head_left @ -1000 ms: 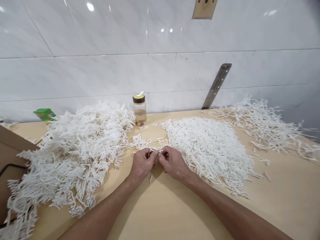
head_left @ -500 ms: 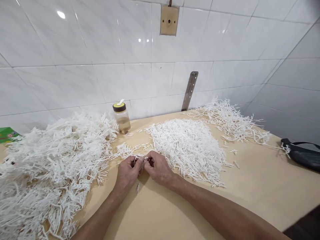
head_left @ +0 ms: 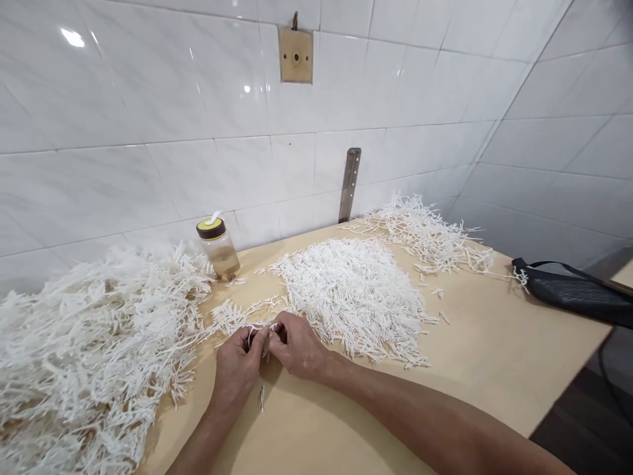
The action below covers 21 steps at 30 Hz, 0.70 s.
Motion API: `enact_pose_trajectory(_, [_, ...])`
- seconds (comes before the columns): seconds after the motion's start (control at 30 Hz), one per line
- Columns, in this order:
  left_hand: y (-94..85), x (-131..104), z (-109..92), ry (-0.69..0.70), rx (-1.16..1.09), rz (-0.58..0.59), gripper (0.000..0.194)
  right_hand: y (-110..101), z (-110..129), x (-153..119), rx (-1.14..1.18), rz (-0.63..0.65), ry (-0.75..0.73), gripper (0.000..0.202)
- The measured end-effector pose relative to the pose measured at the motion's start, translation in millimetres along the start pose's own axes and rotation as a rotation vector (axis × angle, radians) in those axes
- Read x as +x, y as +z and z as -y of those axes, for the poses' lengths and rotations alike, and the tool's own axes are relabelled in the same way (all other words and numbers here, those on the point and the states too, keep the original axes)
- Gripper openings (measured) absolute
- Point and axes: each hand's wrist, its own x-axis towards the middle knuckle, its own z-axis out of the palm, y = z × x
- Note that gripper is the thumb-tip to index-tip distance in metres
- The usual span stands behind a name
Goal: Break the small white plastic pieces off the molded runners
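Observation:
My left hand [head_left: 240,363] and my right hand [head_left: 298,346] meet at the fingertips above the table. Both are closed in a pinch on a thin white branching strand [head_left: 256,326], which shows only partly between the fingers. Just behind my hands lies a loose trail of white branched pieces [head_left: 230,316]. To the right of them spreads a low heap of short white pieces [head_left: 353,290]. A large tangled pile of white branching strands [head_left: 99,349] fills the left side. One small loose bit [head_left: 262,398] rests on the table below my fingers.
On the tan table [head_left: 475,369], a clear jar with a dark and yellow lid [head_left: 220,251] stands behind the left pile. Another white tangle [head_left: 430,234] lies at the back right. A black bag [head_left: 573,290] sits at the right edge. A metal strip [head_left: 350,185] leans against the tiled wall.
The view has turned to the right, so everything on the table appears farther left and more of the bag shows. Both hands keep the same pinch at nearly the same spot.

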Motion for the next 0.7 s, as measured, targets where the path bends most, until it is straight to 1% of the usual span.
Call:
enact_pose_trajectory(0.13, [-0.2,1.3,3.3,-0.009,0.004,0.022,0.042,0.3,-2.7,0.9,0.022,0.009,0.026,0.010])
enact_pose_trajectory(0.23, [-0.4,0.7,3.9,-0.007,0.002,0.012,0.042,0.9,-2.6,1.1,0.070,0.023,0.038,0.008])
enact_pose_trajectory(0.4, [0.3,-0.6,4.9,-0.030,-0.050,-0.023,0.043,-3.4,4.7,0.9,0.178,0.044,0.101,0.003])
enact_pose_trajectory(0.47, [1.1,-0.7,6.0,-0.043,-0.082,-0.018,0.043,-6.1,7.1,1.2,0.198,0.056,0.109,0.005])
enact_pose_trajectory(0.57, [2.1,-0.6,7.8,-0.029,-0.106,-0.030,0.043,-7.1,5.8,1.9,0.218,0.109,0.104,0.009])
enact_pose_trajectory(0.7, [1.6,-0.7,7.4,-0.003,-0.097,-0.054,0.039,-1.7,-1.9,2.6,0.356,0.183,0.192,0.017])
